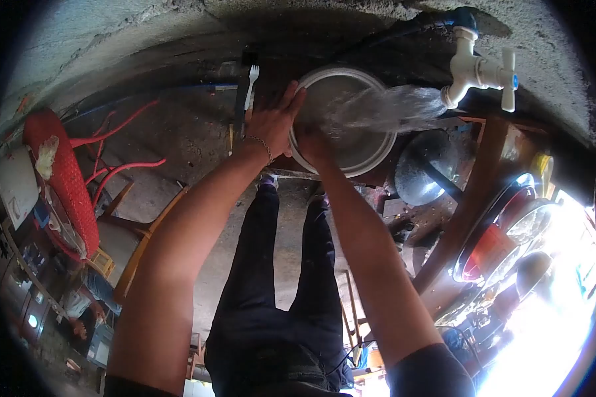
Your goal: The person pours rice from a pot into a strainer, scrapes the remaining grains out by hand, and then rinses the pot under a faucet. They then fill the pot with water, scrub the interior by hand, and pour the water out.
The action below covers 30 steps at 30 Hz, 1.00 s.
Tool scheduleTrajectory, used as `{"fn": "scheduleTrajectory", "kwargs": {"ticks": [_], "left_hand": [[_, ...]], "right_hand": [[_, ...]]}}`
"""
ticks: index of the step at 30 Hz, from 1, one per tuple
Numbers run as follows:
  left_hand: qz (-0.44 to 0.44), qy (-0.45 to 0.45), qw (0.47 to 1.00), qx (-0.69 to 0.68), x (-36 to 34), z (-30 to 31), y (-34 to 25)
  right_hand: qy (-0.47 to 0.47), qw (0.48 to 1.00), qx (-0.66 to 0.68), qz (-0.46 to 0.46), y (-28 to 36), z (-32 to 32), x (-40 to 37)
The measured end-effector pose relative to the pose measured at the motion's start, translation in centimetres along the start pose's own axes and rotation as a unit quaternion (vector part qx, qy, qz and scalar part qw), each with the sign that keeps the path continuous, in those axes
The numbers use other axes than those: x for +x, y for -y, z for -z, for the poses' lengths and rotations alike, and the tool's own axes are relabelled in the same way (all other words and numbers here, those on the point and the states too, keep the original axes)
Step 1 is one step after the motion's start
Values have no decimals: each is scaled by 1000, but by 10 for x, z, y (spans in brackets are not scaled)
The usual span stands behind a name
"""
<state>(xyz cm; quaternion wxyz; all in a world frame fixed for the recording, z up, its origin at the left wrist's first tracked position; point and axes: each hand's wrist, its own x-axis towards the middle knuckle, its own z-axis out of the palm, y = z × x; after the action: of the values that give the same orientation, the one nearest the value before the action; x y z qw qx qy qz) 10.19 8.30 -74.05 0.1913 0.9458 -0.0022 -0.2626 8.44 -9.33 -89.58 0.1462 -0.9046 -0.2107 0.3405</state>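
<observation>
A round, pale container (385,149) stands open side up, and running water from the white tap (473,71) pours into it. My left hand (275,126), with a chain bracelet at the wrist, grips the container's left rim. Inside the left part of the container is my right hand (316,147); its fingers are in shadow and hard to make out. A white plastic fork (252,83) lies just left of my left hand.
A rough concrete wall (146,40) runs along the top. At left is a red chair (63,185), and at lower left a person (83,304). On the right are a round metal lid or pan (427,167), a wooden beam (457,218) and several basins (500,231).
</observation>
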Motion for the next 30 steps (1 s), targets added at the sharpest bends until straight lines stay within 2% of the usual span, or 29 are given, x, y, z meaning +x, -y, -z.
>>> {"fn": "scheduleTrajectory", "kwargs": {"ticks": [1, 4, 7, 9, 10, 13, 16, 18, 22, 24, 27, 30], "left_hand": [[0, -7, 1000, 11, -1, -3, -1], [1, -25, 998, 52, 2, -13, -2], [28, 37, 999, 19, -2, 9, -13], [27, 42, 999, 13, 0, 10, -12], [28, 46, 999, 9, 1, 8, -10], [5, 1, 1000, 2, 3, -8, -1], [18, 18, 1000, -12, -1, 1, -5], [19, 10, 1000, -6, -2, 0, -7], [15, -81, 996, -42, 0, -29, 0], [19, -50, 998, -23, -5, -20, -1], [13, -62, 998, -1, 0, -26, -2], [8, -82, 996, 40, 3, -33, 0]], "right_hand": [[52, 997, -51, -36, -21, -6, -6], [170, 963, -198, -65, -34, 78, -32], [152, 904, -396, -61, -74, 82, -7], [-107, 950, -293, 8, -77, 92, 4], [-233, 944, -231, 44, -75, 96, 9], [-164, 953, -253, 40, -88, 62, 29], [-103, 956, -273, 42, -96, 31, 55], [-91, 973, -176, 116, -103, 39, 62], [-5, 929, -367, 42, -94, 64, 42], [-25, 945, -323, 40, -94, 69, 16], [-45, 966, -250, -37, -74, 56, -5], [-9, 973, -197, -120, -50, 34, 0]]}}
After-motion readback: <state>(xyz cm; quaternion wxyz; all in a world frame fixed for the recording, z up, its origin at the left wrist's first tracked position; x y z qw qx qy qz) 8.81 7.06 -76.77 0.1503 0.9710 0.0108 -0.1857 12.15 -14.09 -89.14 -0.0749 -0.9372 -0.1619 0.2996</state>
